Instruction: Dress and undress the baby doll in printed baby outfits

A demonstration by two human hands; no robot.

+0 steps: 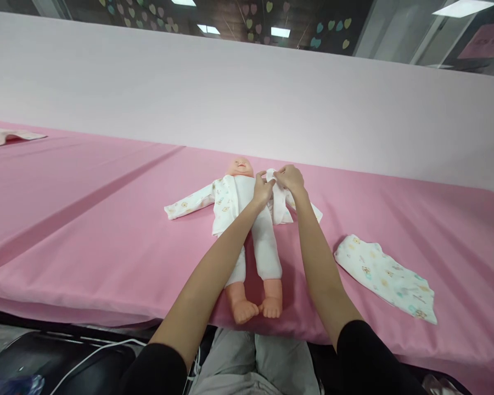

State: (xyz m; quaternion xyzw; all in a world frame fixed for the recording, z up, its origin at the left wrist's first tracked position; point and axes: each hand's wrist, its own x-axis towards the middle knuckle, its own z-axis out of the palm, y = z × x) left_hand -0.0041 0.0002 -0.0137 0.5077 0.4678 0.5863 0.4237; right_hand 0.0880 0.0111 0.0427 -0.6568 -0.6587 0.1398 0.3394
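- Head view: a doll (245, 192) lies face up near the middle of the table (107, 247), taken here as the clock's centre, with its head at 12 o'clock and its bare feet (255, 310) at 6, by the near edge.
- The doll wears white underclothes that cover its trunk and reach down its legs.
- A white printed jacket (226, 206) is around the doll, its front open; one sleeve stretches toward 9 o'clock, while the other, partly hidden by the right forearm, points between 3 and 4.
- The left hand (263, 189) is at 3 o'clock, just beside the doll's chest, its fingertips at the jacket's white edge; whether its grip is pinched there or only touching, I cannot tell.
- The right hand (290, 178) is between 2 and 3 o'clock, its grip clamped on the jacket's white edge, close to the left fingertips.
- At 4 o'clock, well apart from the doll, a printed garment (385, 277) lies flat on the table.
- Toward 10 o'clock, at the frame's edge, is a pale pink cloth (8, 136).
- A white wall (230, 93) stands along the table's 12 o'clock side.
- At 8 o'clock, below the table, a white cord (99, 351) crosses a black seat (86, 365).
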